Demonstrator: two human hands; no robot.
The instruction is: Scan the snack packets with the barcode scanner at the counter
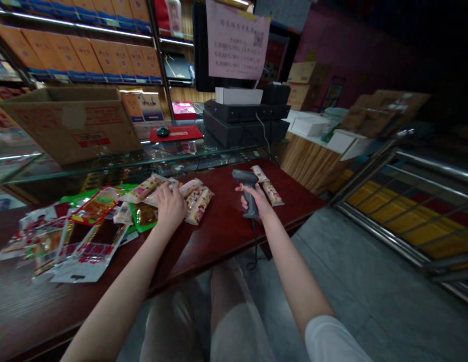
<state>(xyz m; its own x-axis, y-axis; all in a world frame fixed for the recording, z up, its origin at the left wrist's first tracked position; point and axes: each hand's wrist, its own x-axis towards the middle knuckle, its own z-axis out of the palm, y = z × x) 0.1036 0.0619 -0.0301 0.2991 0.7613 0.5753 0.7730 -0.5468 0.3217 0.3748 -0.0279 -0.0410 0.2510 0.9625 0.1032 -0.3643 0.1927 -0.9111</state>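
Observation:
My right hand (256, 200) is wrapped round the grip of a grey handheld barcode scanner (247, 188), held upright over the dark red table (226, 229) with its cable hanging off the front edge. My left hand (169, 205) rests palm down on a cluster of long pink-and-yellow snack packs (196, 200), fingers curled onto them. Two more long snack packs (267, 185) lie just right of the scanner. A spread of flat green, red and white snack packets (86, 226) covers the table's left side.
A glass counter (117, 163) behind the table bears an open cardboard box (70, 120), a red mouse pad with a mouse (175, 132) and a black register with a printer (245, 118). Shelves of orange boxes line the back wall. A metal rack (418, 201) stands at right.

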